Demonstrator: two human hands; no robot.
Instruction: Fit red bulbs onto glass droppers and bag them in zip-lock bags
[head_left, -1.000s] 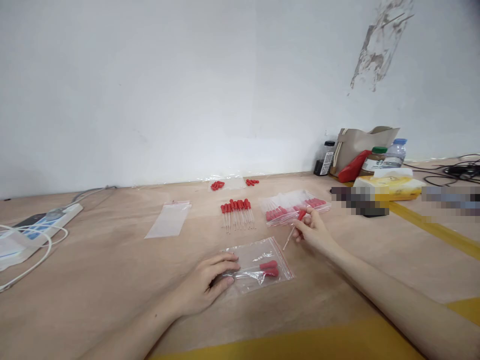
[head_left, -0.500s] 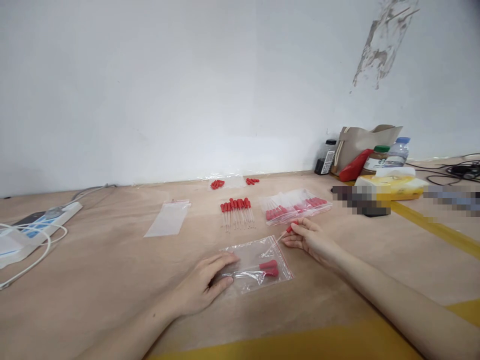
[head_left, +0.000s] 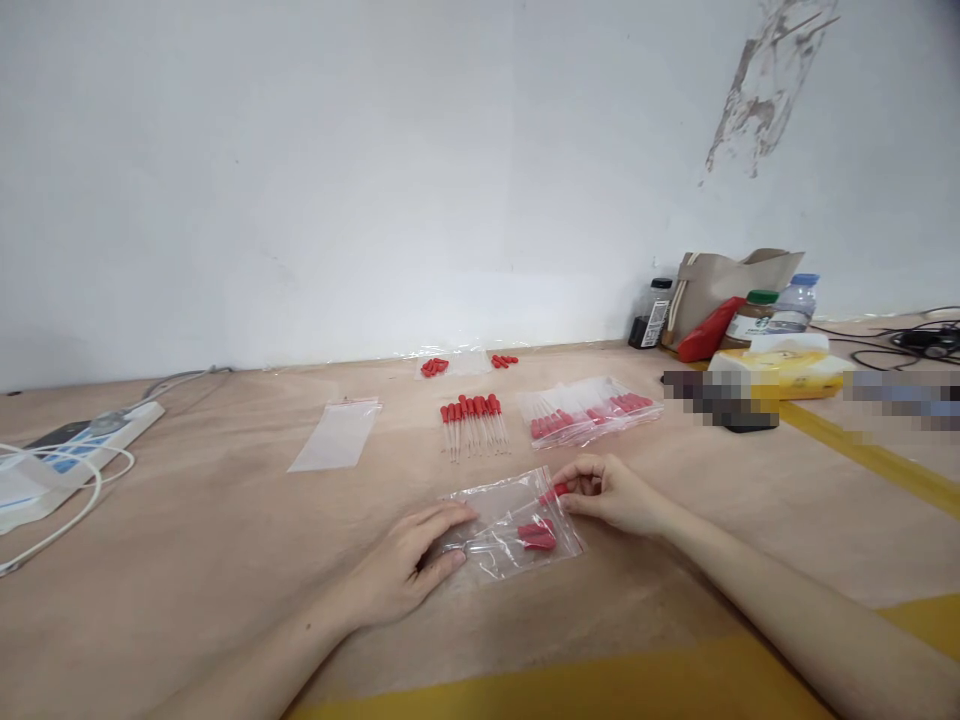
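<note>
A clear zip bag (head_left: pixel 499 570) lies flat on the table with red-bulbed droppers (head_left: pixel 536 536) inside, their tips pointing left. My left hand (head_left: pixel 420 550) holds the bag's left end, thumb and fingers apart on the plastic. At the bag's right-hand mouth, my right hand (head_left: pixel 600 495) pinches the red bulb of another dropper (head_left: pixel 555 493), whose clear stem lies inside the bag. Beyond the bag is a row of several red-bulbed droppers (head_left: pixel 474 415). Filled zip bags of droppers (head_left: pixel 585 415) lie to their right.
An unfilled zip bag (head_left: pixel 337 436) lies at left. Loose red bulbs (head_left: pixel 434 368) sit near the wall. A power strip (head_left: pixel 82 465) with white cables is far left. Bottles, a grey bag (head_left: pixel 724 290) and a tissue pack (head_left: pixel 780 372) stand at right.
My right hand has moved left and down, sliding the dropper's stem further into the bag; its bulb is now at the mouth. My left hand has stayed in place.
</note>
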